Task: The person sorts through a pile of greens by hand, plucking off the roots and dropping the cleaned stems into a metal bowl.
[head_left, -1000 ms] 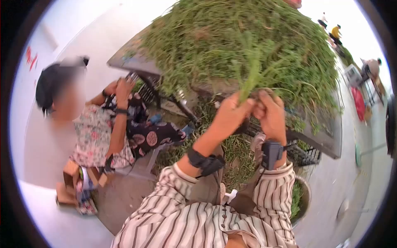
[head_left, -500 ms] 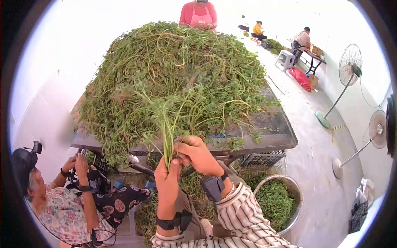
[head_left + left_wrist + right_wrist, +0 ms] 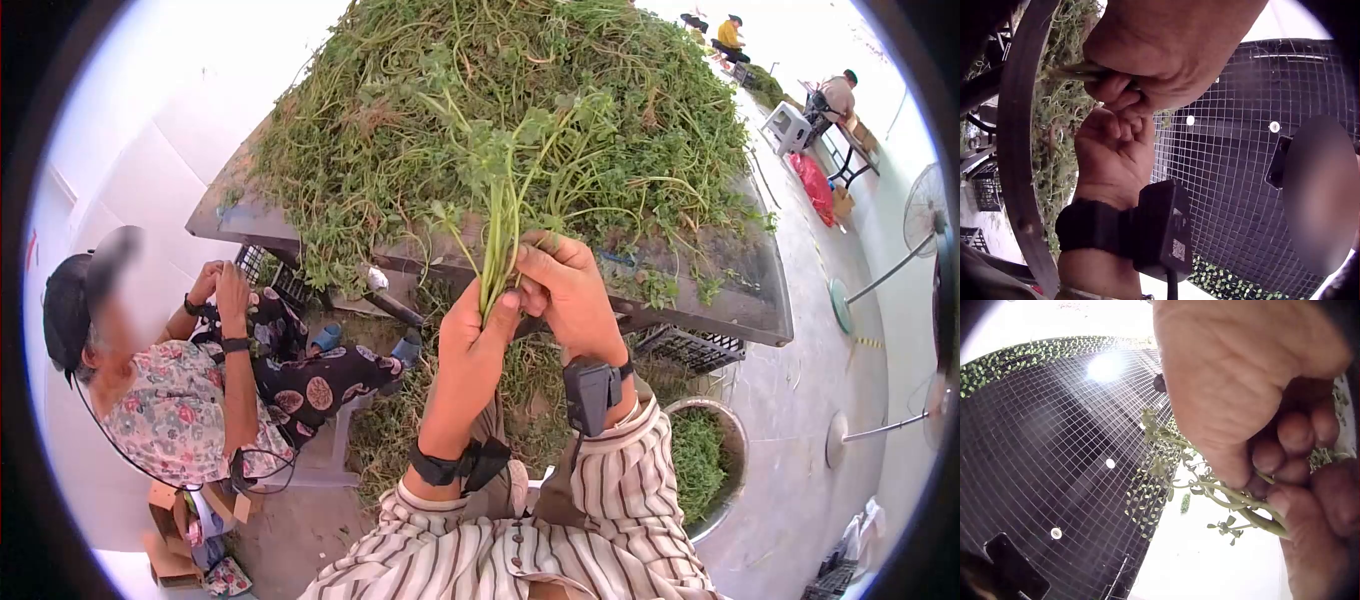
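A small bunch of leafy green stems [image 3: 497, 235] stands upright in my left hand [image 3: 468, 350], gripped at its lower end between thumb and fingers. Beside it, my right hand [image 3: 568, 290] has its fingers curled in, the thumb right at the stems. In the right wrist view a short piece of stem [image 3: 1264, 477] shows between the right thumb and fingers, and the bunch passes just below. The two hands meet at the fingertips in the left wrist view, where the left hand [image 3: 1160, 56] hides most of the stems.
A large heap of the same greens [image 3: 520, 110] covers the dark table [image 3: 700, 310] in front. A round tub of greens [image 3: 738, 480] stands at the lower right. A seated person [image 3: 200, 390] is close on the left. Loose greens [image 3: 400, 440] litter the floor beneath; fans [image 3: 840, 305] stand at right.
The head view has swung about, shifting the heap and table. The left hand keeps its grip on the bunch, and the right hand stays close beside it.
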### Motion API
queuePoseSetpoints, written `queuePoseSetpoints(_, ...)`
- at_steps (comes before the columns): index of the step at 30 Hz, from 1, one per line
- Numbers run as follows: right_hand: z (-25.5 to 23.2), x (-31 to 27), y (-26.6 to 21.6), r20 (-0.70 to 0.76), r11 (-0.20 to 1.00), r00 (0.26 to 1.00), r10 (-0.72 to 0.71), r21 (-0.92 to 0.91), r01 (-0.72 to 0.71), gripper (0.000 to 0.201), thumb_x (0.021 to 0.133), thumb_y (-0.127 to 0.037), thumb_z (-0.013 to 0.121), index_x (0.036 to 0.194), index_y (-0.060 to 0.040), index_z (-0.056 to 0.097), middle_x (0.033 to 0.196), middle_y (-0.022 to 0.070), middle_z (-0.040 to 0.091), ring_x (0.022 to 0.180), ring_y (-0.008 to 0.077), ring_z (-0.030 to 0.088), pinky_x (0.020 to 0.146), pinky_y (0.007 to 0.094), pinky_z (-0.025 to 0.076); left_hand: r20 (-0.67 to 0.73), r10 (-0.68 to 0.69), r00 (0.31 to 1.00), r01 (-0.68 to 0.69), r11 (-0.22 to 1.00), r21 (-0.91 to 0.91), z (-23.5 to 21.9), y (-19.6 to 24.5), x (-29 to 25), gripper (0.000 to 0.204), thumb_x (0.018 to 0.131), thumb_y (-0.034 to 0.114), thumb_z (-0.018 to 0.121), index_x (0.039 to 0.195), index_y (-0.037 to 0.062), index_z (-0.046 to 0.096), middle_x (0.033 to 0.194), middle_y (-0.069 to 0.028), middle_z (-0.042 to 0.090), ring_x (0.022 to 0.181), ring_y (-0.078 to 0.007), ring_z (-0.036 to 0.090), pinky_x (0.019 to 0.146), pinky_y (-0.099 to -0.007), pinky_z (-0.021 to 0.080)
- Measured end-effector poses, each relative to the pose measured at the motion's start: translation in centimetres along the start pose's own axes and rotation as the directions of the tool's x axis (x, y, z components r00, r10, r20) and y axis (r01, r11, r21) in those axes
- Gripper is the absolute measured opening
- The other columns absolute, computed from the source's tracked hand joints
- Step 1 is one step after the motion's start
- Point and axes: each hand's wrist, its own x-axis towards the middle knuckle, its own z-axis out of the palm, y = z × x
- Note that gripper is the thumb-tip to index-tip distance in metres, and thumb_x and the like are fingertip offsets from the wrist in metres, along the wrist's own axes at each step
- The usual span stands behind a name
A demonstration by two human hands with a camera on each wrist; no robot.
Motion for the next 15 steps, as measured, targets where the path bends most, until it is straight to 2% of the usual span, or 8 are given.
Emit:
queuePoseSetpoints(7,-0.03,-0.06,0.05,0.007,0.999,1.000,-0.023,0.030,0.023,0.014,0.085,-0.016,0.059,0.082,-0.0018,0.061,0.056,-0.0045,0.046,0.047,0.0035,0.040,0.045,0.0190,0.031,0.000,0.023,1.000,-0.023,0.999,-0.043,0.08,-0.11,-0.03,0.022,0.092,0.025,0.049,0.095,0.0043,0.053,0.062,0.0046,0.046,0.048,-0.0009,0.031,0.042,-0.0177,0.023)
queuePoseSetpoints(9,-0.04,-0.08,0.04,0.004,1.000,1.000,-0.023,0.007,0.023,0.014,0.086,-0.015,0.058,0.082,-0.0017,0.061,0.056,-0.0044,0.046,0.047,0.0037,0.040,0.045,0.0190,0.031,0.050,-0.039,0.998,0.043,0.995,-0.087,-0.32,-0.07,-0.18,0.018,0.094,0.019,0.046,0.097,0.0025,0.053,0.078,0.0044,0.053,0.060,-0.0011,0.037,0.051,-0.0162,0.030)
queuePoseSetpoints(13,-0.02,-0.05,0.14,0.015,0.999,1.000,-0.026,0.020,0.025,0.013,0.086,-0.014,0.058,0.082,-0.0015,0.060,0.055,-0.0043,0.046,0.047,0.0039,0.040,0.045,0.0190,0.031,0.047,-0.040,0.998,0.044,0.996,-0.075,-0.23,0.06,-0.18,0.018,0.094,0.019,0.046,0.098,0.0028,0.053,0.078,0.0044,0.053,0.059,-0.0012,0.037,0.051,-0.0162,0.030)
queuePoseSetpoints(15,-0.03,-0.03,0.23,0.007,0.999,1.000,-0.028,0.046,0.027,0.013,0.085,-0.014,0.058,0.082,-0.0014,0.060,0.055,-0.0044,0.046,0.046,0.0040,0.039,0.044,0.0189,0.031,-0.006,0.020,1.000,-0.021,0.999,-0.046,0.20,-0.22,-0.04,0.022,0.092,0.025,0.049,0.096,0.0044,0.053,0.061,0.0058,0.044,0.049,-0.0005,0.031,0.043,-0.0173,0.024)
